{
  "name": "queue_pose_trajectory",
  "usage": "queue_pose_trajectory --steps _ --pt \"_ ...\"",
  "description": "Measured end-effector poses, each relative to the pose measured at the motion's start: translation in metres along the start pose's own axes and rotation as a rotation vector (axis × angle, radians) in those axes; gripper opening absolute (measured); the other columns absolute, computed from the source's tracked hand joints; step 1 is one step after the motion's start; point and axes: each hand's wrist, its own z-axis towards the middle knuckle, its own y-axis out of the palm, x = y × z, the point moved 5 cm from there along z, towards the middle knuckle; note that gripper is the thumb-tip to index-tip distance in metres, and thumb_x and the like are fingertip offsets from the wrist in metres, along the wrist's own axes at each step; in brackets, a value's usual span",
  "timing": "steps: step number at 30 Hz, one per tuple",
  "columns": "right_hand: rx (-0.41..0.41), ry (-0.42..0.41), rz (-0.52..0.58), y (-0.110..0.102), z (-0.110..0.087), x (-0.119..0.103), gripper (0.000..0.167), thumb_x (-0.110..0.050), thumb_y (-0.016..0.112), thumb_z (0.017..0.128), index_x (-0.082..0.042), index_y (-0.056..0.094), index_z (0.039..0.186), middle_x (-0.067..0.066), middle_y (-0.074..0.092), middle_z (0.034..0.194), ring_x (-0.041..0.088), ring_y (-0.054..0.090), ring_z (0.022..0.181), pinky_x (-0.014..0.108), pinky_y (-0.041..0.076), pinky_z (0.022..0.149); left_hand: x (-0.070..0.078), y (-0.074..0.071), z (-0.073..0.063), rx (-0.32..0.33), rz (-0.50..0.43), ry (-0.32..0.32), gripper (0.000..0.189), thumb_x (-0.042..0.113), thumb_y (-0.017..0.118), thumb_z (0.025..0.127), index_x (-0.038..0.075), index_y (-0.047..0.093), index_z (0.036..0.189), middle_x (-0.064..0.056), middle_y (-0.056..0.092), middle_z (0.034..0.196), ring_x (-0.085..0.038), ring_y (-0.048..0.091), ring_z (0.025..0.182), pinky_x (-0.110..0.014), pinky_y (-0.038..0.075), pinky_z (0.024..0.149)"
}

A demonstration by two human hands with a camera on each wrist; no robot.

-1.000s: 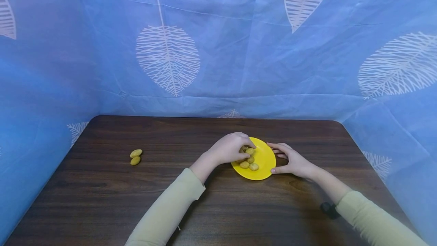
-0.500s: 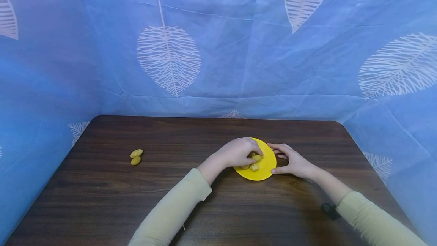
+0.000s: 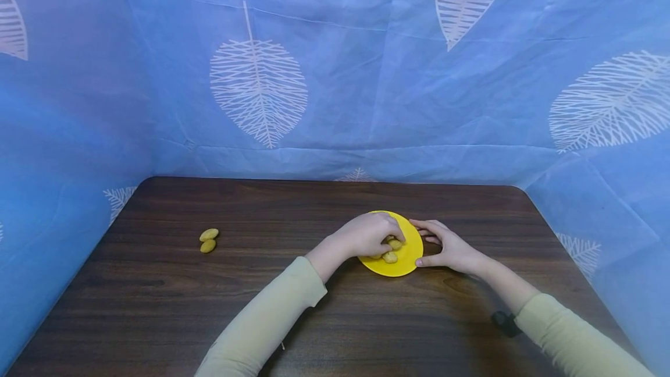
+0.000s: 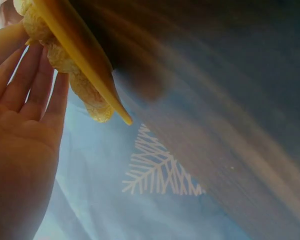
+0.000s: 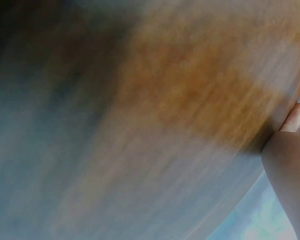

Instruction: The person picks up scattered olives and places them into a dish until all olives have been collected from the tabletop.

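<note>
Left hand (image 3: 370,234) palm-down over yellow plate (image 3: 410,253), right hand (image 3: 449,250) at its rim

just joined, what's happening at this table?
A person's left hand bends over small yellowish lumps on a yellow plate; whether it grips any is unclear. The right hand touches the plate's right rim. Two more lumps lie together on the dark table, off to the left.

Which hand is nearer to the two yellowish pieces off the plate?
Left. The left hand is over the plate, right of those pieces; the right hand farther, at the plate's rim.
</note>
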Motion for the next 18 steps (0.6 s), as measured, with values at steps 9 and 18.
queue_pose_trajectory --steps 9,18 --pt "0.003 0.004 -0.008 -0.0015 0.0008 -0.0008 0.087 -0.018 0.087 0.090 0.003 0.040 0.159 0.025 0.045 0.150 0.044 0.052 0.135 0.005 0.045 0.102 0.0004 0.0023 0.0005 -0.010 0.022 -0.004 0.022 0.018 0.076 0.100 0.018 0.080 0.122 0.006 0.079 0.119 -0.011 0.069 0.116 -0.024 0.052 0.112" --pt "0.004 0.003 -0.006 -0.0003 0.0001 0.0001 0.087 -0.018 0.088 0.090 0.004 0.040 0.159 0.026 0.045 0.151 0.044 0.052 0.134 0.004 0.044 0.101 0.0008 -0.0005 -0.0034 0.013 0.033 -0.012 0.025 0.021 0.078 0.099 0.019 0.079 0.124 0.006 0.079 0.123 -0.011 0.069 0.118 -0.026 0.051 0.114"
